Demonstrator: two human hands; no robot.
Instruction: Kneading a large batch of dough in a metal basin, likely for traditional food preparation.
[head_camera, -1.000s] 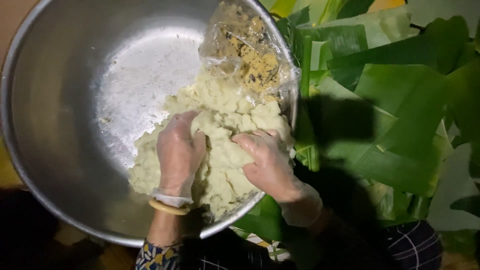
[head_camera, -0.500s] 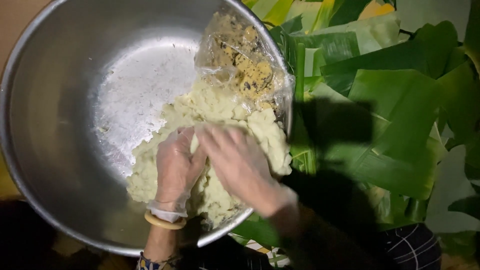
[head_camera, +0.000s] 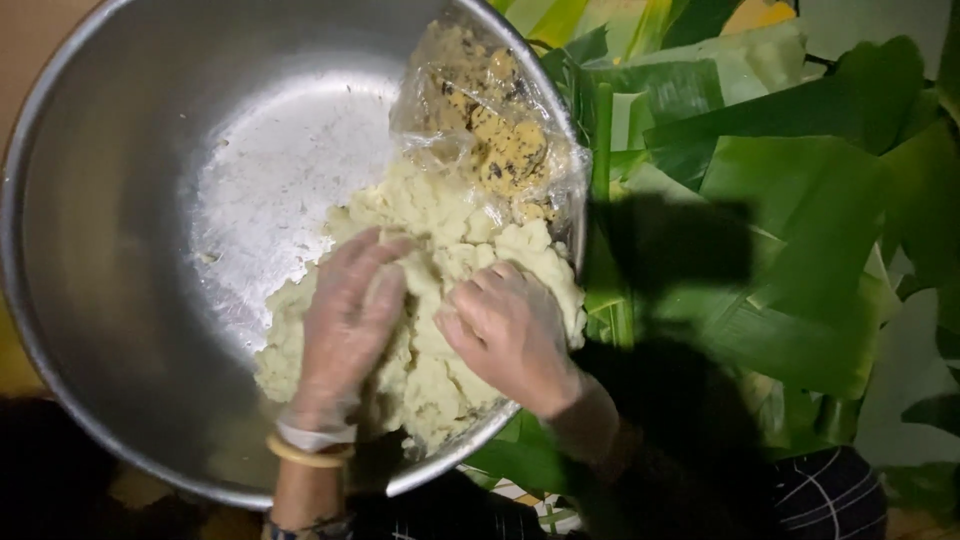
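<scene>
Pale, crumbly dough (head_camera: 440, 300) lies heaped in the lower right part of one big steel bowl (head_camera: 110, 250), piled up against the bowl's right wall. Two hands work it, both in thin clear gloves. Left hand (head_camera: 350, 320) lies flat on the left half of the dough, fingers stretched out and close together, pointing up and to the right, palm pressing down; one yellowish bangle (head_camera: 308, 455) sits at its wrist, just over the bowl's near rim. Right hand (head_camera: 510, 335) rests on the right half of the dough, knuckles up, fingers curled and digging in, its wrist crossing the rim at the bowl's lower right. The two hands sit just beside each other with a strip of dough between them.

One clear plastic bag (head_camera: 490, 130) holding a yellow-brown speckled filling rests against the bowl's upper right wall, touching the top of the dough. Left of the dough the bowl's floor is bare metal dusted with white flour (head_camera: 270, 190), with open room there and toward the far rim. Outside the bowl, to its right, overlapping green banana leaves (head_camera: 790, 200) lie spread, too many to count
</scene>
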